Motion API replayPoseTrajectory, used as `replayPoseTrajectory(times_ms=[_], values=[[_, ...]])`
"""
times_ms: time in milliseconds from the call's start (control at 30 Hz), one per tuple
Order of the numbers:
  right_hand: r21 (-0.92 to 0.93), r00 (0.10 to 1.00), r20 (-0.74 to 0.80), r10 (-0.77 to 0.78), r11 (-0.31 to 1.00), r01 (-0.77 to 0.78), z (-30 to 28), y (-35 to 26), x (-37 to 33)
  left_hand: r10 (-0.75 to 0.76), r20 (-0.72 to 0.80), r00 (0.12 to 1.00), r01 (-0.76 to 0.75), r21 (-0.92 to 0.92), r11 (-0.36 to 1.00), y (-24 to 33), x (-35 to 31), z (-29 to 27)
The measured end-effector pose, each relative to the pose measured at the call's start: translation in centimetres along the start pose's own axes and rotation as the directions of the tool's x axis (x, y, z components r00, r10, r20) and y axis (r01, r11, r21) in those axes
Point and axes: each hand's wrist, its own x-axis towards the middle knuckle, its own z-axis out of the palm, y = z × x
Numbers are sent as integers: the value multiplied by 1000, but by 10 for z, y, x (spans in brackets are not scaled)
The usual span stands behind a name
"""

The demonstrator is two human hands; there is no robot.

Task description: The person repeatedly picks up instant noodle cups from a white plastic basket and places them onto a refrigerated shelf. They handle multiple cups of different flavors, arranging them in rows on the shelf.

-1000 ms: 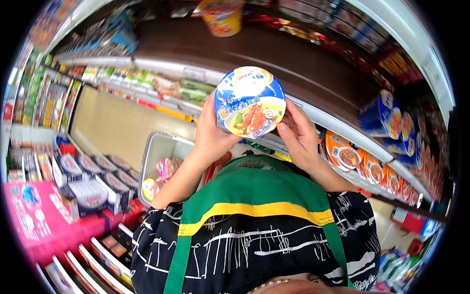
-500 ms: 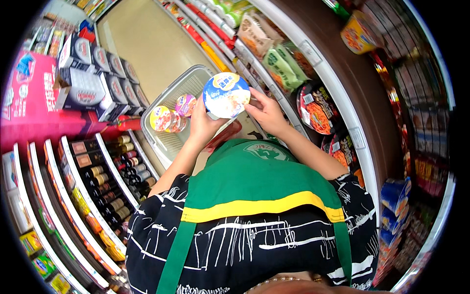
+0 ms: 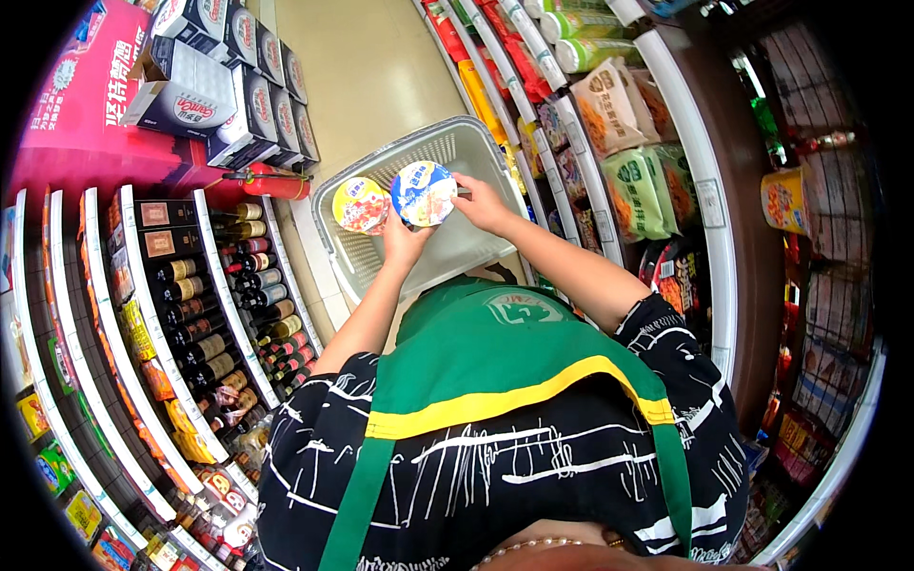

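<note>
Between my two hands is a blue-lidded instant noodle cup (image 3: 424, 193), its round lid facing up. My left hand (image 3: 407, 240) is closed round the cup's left and lower side. At its right edge my right hand (image 3: 484, 206) grips the rim with thumb and fingers. The cup is over the grey plastic basket (image 3: 490, 243); whether it touches the basket floor I cannot tell. A yellow-lidded noodle cup (image 3: 361, 205) stands in the basket's left part, close beside the blue one. The purple-lidded cup seen earlier is hidden now.
On my right runs a shelf with bagged noodles (image 3: 652, 190) and a price-tag rail (image 3: 709, 205). Wine bottles (image 3: 195, 309) fill shelves on my left. Dark-and-white cartons (image 3: 252, 105) are stacked beyond them, near a red fire extinguisher (image 3: 271, 181).
My hands have lowered the blue-lidded cup into or over the basket, next to the yellow-lidded one. The view has shifted, so the basket sits further right, and the purple-lidded cup is covered.
</note>
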Motion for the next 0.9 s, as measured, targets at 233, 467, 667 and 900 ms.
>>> replayPoseTrajectory(times_ms=[233,467,667,900], values=[[-123,1000,-29,3,992,-7,14,35,45,-86,-24,996,86,0,996,-42,11,8],[-242,994,2,111,964,-107,21,39,65,-216,7,976,215,74,974,-42,16,4],[-276,983,-99,152,945,-174,17,19,40,-159,42,986,162,-98,982,-71,7,-4],[-38,981,-168,96,994,-103,-26,18,-25,-502,297,812,451,225,864,-67,1,-43]])
